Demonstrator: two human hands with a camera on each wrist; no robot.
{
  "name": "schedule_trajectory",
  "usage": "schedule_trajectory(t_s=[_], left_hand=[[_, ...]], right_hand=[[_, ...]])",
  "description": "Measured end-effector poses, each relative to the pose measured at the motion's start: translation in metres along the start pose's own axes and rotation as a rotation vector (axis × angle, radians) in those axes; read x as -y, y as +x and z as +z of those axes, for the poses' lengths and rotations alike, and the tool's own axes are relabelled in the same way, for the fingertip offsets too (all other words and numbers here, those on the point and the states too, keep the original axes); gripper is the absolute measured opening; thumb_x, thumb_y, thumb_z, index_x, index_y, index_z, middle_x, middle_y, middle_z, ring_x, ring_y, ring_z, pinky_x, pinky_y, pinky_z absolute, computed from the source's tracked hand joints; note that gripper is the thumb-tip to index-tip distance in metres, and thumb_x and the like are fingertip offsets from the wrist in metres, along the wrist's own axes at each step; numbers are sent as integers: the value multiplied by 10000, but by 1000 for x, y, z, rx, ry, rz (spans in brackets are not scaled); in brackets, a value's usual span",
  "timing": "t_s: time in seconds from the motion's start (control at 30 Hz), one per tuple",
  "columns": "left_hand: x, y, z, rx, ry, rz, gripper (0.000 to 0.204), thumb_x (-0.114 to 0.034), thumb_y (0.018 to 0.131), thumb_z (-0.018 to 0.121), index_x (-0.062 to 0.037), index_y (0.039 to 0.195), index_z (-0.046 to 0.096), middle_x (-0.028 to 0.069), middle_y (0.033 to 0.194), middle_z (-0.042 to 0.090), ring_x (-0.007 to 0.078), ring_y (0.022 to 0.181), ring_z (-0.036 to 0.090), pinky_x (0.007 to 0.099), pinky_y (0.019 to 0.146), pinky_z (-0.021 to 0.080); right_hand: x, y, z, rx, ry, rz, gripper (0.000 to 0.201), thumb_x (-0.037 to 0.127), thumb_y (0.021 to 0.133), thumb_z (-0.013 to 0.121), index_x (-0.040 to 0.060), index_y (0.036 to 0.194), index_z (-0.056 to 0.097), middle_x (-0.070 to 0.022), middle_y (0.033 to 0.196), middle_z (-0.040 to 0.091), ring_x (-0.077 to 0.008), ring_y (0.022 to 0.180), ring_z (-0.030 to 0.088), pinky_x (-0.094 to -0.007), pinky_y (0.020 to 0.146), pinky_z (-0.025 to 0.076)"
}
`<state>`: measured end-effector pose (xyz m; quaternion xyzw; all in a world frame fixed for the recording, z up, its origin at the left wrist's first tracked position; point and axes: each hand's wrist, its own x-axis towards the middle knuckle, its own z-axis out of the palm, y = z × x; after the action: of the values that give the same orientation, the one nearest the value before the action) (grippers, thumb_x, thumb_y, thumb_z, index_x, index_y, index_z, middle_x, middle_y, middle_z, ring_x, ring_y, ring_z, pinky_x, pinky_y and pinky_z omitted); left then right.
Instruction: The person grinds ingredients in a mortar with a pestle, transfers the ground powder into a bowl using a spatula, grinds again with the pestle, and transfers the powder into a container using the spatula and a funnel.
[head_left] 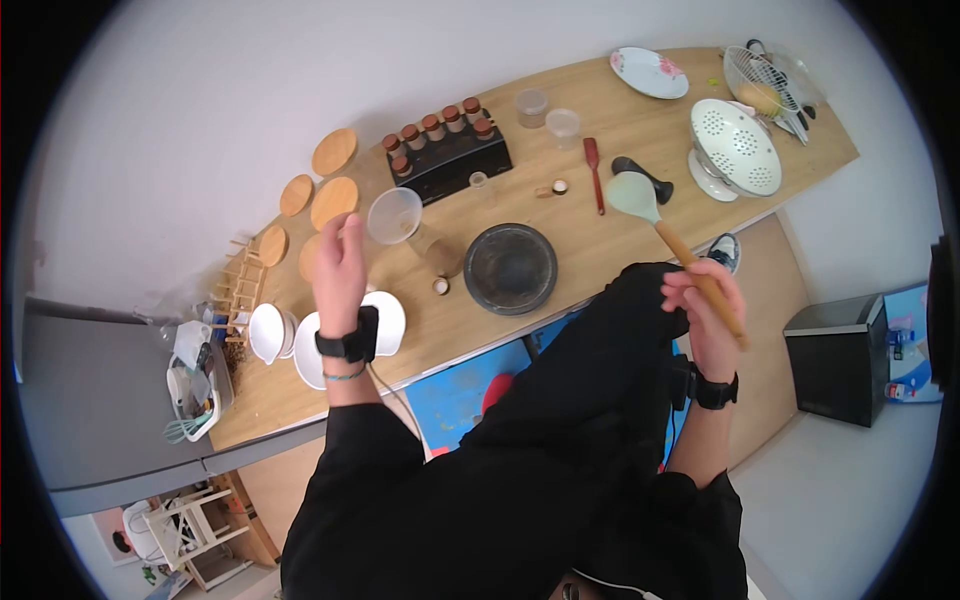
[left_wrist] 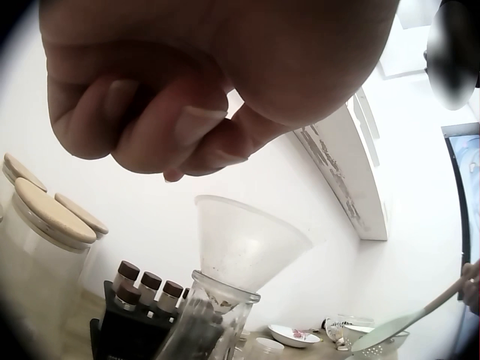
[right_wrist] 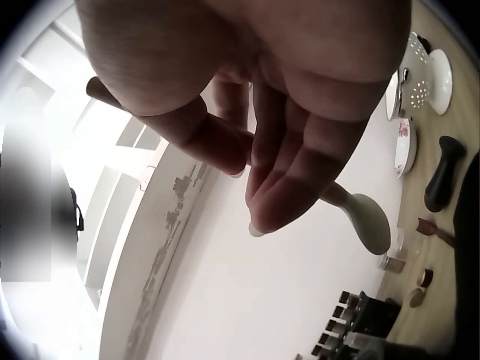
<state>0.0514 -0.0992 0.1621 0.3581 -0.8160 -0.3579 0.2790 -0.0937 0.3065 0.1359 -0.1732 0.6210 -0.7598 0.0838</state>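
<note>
My right hand grips the wooden handle of a spoon with a pale green head. The spoon is held up, its head over the table's front right part. Curled fingers fill the top of the left wrist view, where my left hand has its fingertips drawn together; nothing shows between them. Below it, a translucent funnel sits in the mouth of a glass bottle. From the head view, this hand is just left of the funnel.
A dark round bowl stands mid-table. Behind it is a black rack of brown-capped spice jars. A black pestle, red spatula and white colander lie to the right. White bowls and wooden-lidded jars stand left.
</note>
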Motion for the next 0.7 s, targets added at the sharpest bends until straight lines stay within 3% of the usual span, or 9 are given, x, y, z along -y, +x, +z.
schedule_trajectory(t_s=[0.03,0.13,0.2,0.3,0.4,0.5,0.6,0.63,0.7], left_hand=[[2,-5,-4,-28,12,9,370,-329,1010,548,16,1067,669,56,705,586,122,666,529,293,618,437],[10,-23,-10,-100,-20,103,326,-286,1008,559,19,1023,670,57,679,557,116,648,503,294,599,423],[4,-43,-6,-66,-36,68,307,-268,1004,565,20,1000,669,76,675,563,124,642,513,297,597,426],[17,-71,19,17,-46,72,285,-248,996,575,20,966,669,116,667,582,149,617,531,306,582,428],[11,-92,49,185,53,30,282,-258,985,592,11,967,674,167,656,614,225,570,577,337,548,436],[29,-102,87,324,55,-55,254,-260,969,608,-41,1098,608,149,619,614,325,548,614,420,502,430],[21,-102,107,323,52,-16,302,-220,965,601,-61,1214,538,140,607,605,343,560,617,448,504,434],[23,-104,110,310,69,-25,302,-220,965,601,-61,1214,538,140,607,605,343,560,617,448,504,434],[30,-105,117,286,70,33,383,-183,965,586,-71,1304,450,129,609,597,340,553,612,457,506,439]], right_hand=[[-5,7,-16,160,31,-5,280,89,985,479,-42,1213,574,-224,1109,683,-262,964,692,-353,831,566],[3,28,-18,239,72,26,279,100,993,468,-65,1191,575,-213,1106,682,-260,979,686,-336,834,559],[1,50,-25,186,73,66,256,141,999,504,-55,1136,596,-167,1050,688,-221,949,683,-318,841,551],[-8,84,-40,103,-149,282,181,131,974,568,-17,1057,631,-96,983,677,-150,885,669,-301,806,556],[-21,109,-60,190,-194,305,172,98,962,577,-12,1086,623,-93,979,673,-142,817,664,-282,732,565],[-22,128,-75,223,-272,323,242,68,950,571,23,1186,591,-85,971,667,-139,746,658,-274,668,567],[-41,148,-92,170,-460,290,359,54,944,541,79,1302,536,-90,1103,646,-111,654,624,-254,611,542],[-47,154,-91,188,-444,293,359,54,944,541,79,1302,536,-90,1103,646,-111,654,624,-254,611,542],[-53,162,-91,133,-736,364,424,46,933,550,115,1350,507,-117,1070,646,-146,655,610,-296,628,537]])
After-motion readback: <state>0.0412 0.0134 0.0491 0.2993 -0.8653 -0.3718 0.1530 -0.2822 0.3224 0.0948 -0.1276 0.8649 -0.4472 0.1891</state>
